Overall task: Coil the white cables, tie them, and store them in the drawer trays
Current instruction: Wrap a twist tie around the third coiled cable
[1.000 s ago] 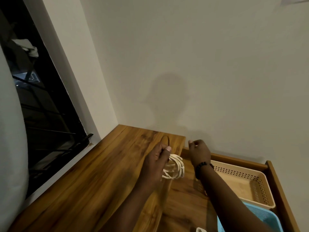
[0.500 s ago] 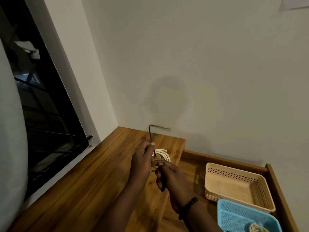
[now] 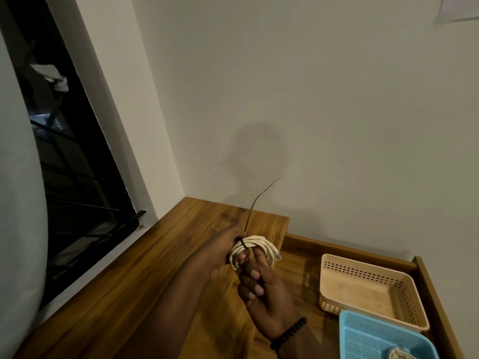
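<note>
Coil tied above the wooden top's edge

Left hand (image 3: pixel 220 251) grips the white cable coil (image 3: pixel 255 248); right hand (image 3: pixel 261 283) pinches the black tie (image 3: pixel 252 206) (tail pointing up toward the wall), left of the beige tray (image 3: pixel 373 313).

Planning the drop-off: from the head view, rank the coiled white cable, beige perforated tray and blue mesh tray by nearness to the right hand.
1. Coiled white cable: at the right hand's fingertips.
2. Beige perforated tray: to its right, in the drawer.
3. Blue mesh tray: lower right; close to the beige, hard to separate.
</note>
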